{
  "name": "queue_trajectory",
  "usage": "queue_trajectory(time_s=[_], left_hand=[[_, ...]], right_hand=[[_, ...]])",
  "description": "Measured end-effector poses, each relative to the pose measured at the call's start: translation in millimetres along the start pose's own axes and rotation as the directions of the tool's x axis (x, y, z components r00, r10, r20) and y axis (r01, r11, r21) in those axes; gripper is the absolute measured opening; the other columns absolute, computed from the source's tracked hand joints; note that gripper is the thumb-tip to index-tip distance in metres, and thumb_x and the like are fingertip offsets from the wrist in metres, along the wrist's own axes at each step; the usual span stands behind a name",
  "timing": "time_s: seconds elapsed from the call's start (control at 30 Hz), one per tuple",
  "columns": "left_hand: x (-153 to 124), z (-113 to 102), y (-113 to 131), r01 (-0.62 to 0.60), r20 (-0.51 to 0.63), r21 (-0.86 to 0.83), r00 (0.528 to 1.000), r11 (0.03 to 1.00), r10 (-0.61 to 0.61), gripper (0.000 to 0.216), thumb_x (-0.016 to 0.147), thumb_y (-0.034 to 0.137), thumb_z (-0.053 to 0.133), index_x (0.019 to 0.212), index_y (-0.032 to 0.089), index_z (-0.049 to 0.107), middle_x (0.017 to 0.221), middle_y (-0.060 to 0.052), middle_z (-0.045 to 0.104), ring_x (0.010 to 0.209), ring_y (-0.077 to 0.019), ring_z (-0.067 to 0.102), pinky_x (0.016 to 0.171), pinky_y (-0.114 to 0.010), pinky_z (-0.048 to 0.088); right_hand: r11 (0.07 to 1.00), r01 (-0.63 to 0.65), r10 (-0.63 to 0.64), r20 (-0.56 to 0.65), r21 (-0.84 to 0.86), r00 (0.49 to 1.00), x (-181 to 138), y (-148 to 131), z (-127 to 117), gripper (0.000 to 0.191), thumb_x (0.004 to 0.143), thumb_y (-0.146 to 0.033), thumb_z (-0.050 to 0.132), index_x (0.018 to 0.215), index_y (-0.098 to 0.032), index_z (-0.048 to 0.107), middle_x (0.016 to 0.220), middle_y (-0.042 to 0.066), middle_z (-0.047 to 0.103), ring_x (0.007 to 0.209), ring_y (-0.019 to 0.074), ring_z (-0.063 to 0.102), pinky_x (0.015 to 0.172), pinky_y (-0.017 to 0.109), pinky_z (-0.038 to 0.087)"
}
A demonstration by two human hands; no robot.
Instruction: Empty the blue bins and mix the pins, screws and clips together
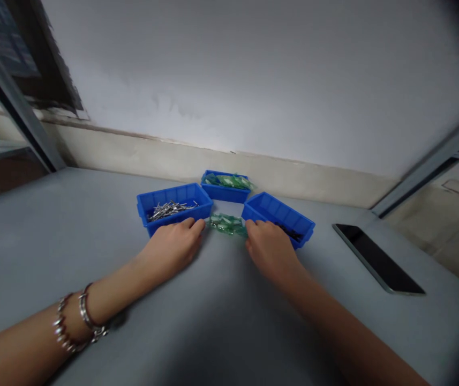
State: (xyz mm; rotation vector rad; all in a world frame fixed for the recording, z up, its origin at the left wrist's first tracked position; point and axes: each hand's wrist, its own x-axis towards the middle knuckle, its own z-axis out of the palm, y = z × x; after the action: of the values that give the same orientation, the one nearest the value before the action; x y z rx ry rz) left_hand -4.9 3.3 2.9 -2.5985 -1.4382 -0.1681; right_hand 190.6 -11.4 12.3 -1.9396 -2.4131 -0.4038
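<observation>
A clear green plastic bag (pixel 227 224) is stretched between my two hands, low over the table. My left hand (pixel 178 241) pinches its left end, in front of a blue bin (pixel 181 216) of shiny metal pins or rivets (pixel 168 209). Its right end is in the closed fingers of my right hand (pixel 271 247), beside a second blue bin (pixel 289 212) with dark small parts (pixel 292 232). What lies inside the bag is too blurred to name.
Behind, against the wall (pixel 253 80), a third blue bin (pixel 225 193) holds more green plastic bags (pixel 229 181). A dark-screened phone or tablet (pixel 377 260) lies on the grey table (pixel 92 225) at the right. Metal frame posts (pixel 20 96) stand at both sides.
</observation>
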Motion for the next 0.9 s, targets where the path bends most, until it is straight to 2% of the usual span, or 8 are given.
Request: queue_trajectory(time_s=[0.17,0.27,0.37,0.47,0.53,0.67,0.8,0.9], left_hand=[[3,12,-2,0.000,0.054,-0.174,0.999,0.985,0.009,0.021,0.089,0.020,0.032,0.097,0.014,0.051,0.088,-0.010,0.058,0.076,-0.0215,0.060,0.065,-0.032,0.046],[6,19,-4,-0.071,0.007,-0.319,0.997,0.945,0.077,0.017,0.087,0.020,0.034,0.091,0.016,0.050,0.088,-0.008,0.057,0.077,-0.0190,0.058,0.069,-0.031,0.046],[7,23,-4,-0.157,-0.069,-0.432,0.988,0.888,0.141,0.015,0.086,0.019,0.037,0.093,0.017,0.050,0.090,-0.006,0.055,0.079,-0.0169,0.055,0.071,-0.029,0.045],[6,19,-2,-0.181,-0.109,-0.476,0.983,0.861,0.147,0.015,0.087,0.021,0.038,0.096,0.017,0.049,0.092,-0.006,0.053,0.080,-0.0165,0.053,0.071,-0.030,0.044],[5,15,0,-0.182,-0.134,-0.492,0.982,0.851,0.132,0.016,0.088,0.024,0.038,0.097,0.017,0.049,0.092,-0.005,0.052,0.080,-0.0165,0.052,0.071,-0.030,0.043],[6,10,4,-0.111,-0.155,-0.630,0.988,0.768,0.015,0.021,0.086,0.032,0.045,0.099,0.016,0.048,0.087,-0.003,0.053,0.068,-0.0133,0.049,0.062,-0.027,0.041],[10,12,5,0.016,-0.044,-0.871,0.993,0.491,-0.111,0.036,0.081,0.041,0.051,0.106,0.016,0.044,0.080,0.000,0.053,0.061,-0.0105,0.046,0.057,-0.024,0.039],[13,14,4,0.071,0.055,-0.948,0.997,0.312,-0.059,0.032,0.079,0.044,0.053,0.093,0.015,0.050,0.068,0.003,0.048,0.059,-0.0097,0.043,0.055,-0.023,0.037]], right_hand=[[0.971,-0.051,0.075,-0.094,0.235,0.993,3,16,-12,0.008,0.074,-0.014,0.050,0.073,-0.019,0.055,0.069,0.003,0.061,0.067,0.0175,0.055,0.054,0.027,0.031],[0.860,-0.034,0.152,-0.193,0.508,0.969,7,28,-19,0.006,0.073,-0.017,0.050,0.068,-0.020,0.051,0.062,-0.001,0.058,0.060,0.0139,0.053,0.055,0.025,0.033],[0.665,0.004,0.292,-0.264,0.747,0.919,11,37,-20,0.005,0.072,-0.021,0.051,0.067,-0.020,0.051,0.059,-0.002,0.057,0.056,0.0127,0.053,0.056,0.025,0.038],[0.390,0.038,0.395,-0.204,0.920,0.896,16,42,-16,0.008,0.072,-0.027,0.053,0.070,-0.020,0.050,0.056,-0.004,0.053,0.050,0.0116,0.052,0.051,0.025,0.041],[0.218,0.061,0.399,-0.146,0.974,0.905,20,42,-10,0.012,0.071,-0.031,0.056,0.072,-0.020,0.050,0.055,-0.005,0.051,0.047,0.0107,0.051,0.047,0.024,0.040],[0.013,0.047,0.275,-0.049,0.999,0.960,23,34,-1,0.018,0.069,-0.035,0.059,0.075,-0.020,0.050,0.054,-0.006,0.053,0.046,0.0103,0.054,0.045,0.023,0.040],[-0.052,-0.117,0.030,0.119,0.992,0.992,21,19,6,0.018,0.067,-0.032,0.062,0.075,-0.019,0.051,0.054,-0.005,0.056,0.044,0.0098,0.054,0.045,0.022,0.038],[-0.063,-0.185,-0.093,0.179,0.981,0.979,17,11,11,0.018,0.069,-0.031,0.062,0.076,-0.018,0.053,0.053,-0.005,0.055,0.045,0.0093,0.053,0.046,0.022,0.038]])
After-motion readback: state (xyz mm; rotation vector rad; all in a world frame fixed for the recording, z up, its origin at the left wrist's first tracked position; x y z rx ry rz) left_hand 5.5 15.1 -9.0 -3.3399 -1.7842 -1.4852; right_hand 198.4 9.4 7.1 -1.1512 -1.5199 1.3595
